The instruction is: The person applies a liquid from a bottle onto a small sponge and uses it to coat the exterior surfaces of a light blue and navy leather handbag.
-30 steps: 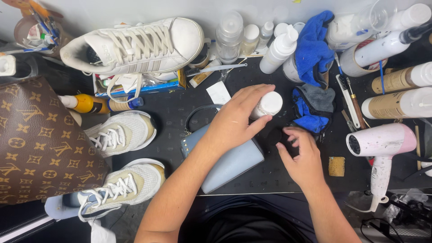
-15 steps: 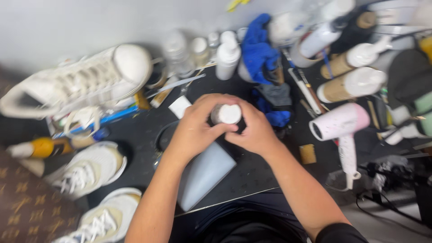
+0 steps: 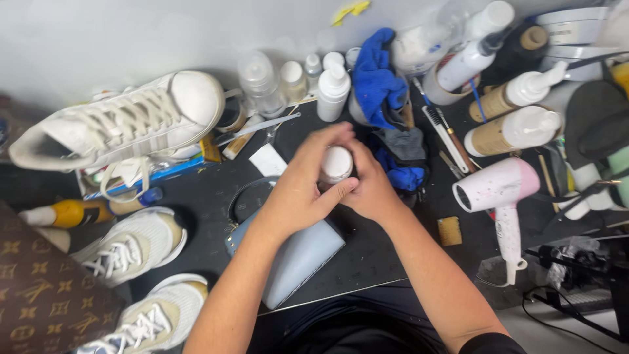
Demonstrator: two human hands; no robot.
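Both my hands meet at the middle of the dark worktop around a small bottle with a white cap (image 3: 336, 164). My left hand (image 3: 301, 190) wraps the bottle from the left, thumb under the cap. My right hand (image 3: 372, 190) cups it from the right; the bottle's body is hidden by my fingers. Beneath my left wrist lies a pale blue-grey handbag (image 3: 298, 259) with a dark strap. A crumpled blue cloth (image 3: 380, 85) lies just behind the hands.
A white high-top sneaker (image 3: 124, 121) rests at the left on a box, two more sneakers (image 3: 131, 246) below it, a brown patterned bag (image 3: 39, 295) at the lower left. Bottles, brushes and a pink hair dryer (image 3: 498, 190) crowd the back and right.
A second ago only my left hand held the bottle and my right lay on the worktop. My right hand rose and joined it; both now clasp the bottle. The view shifted right.
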